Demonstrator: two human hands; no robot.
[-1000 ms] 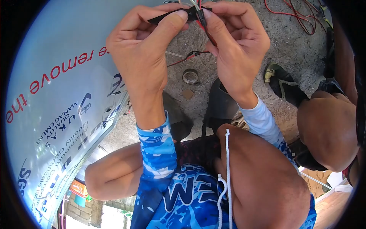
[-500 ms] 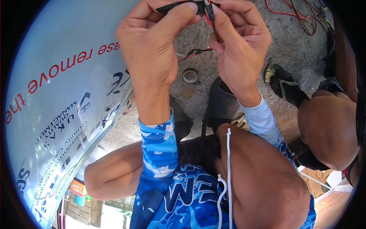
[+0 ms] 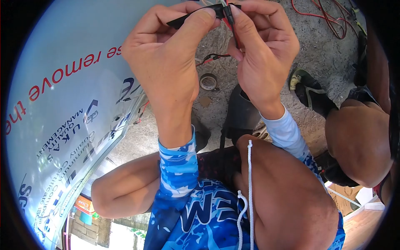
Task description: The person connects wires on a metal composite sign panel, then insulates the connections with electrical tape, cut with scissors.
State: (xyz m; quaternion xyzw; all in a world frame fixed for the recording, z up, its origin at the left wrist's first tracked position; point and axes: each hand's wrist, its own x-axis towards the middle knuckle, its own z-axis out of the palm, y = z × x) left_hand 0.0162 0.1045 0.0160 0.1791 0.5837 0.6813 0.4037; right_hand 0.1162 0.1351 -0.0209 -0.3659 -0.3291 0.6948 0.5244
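My left hand (image 3: 166,62) pinches a strip of black tape (image 3: 196,14) between thumb and fingers at the top of the view. My right hand (image 3: 260,50) grips a red and black wire bundle (image 3: 231,25) where the tape meets it. Both hands are raised above the concrete ground (image 3: 316,50). The wire ends run out of the top edge of the view. A roll of tape (image 3: 208,82) lies on the ground below my hands.
A large white panel (image 3: 62,104) with red and dark print leans at the left. Red wires (image 3: 329,16) lie on the ground at the top right. A sandal (image 3: 308,89) and another person's knee (image 3: 358,137) are at the right. My knees are below.
My left hand has shifted right and down a little, its wrist tilting, still drawing the tape strip. My right hand has barely moved on the wires.
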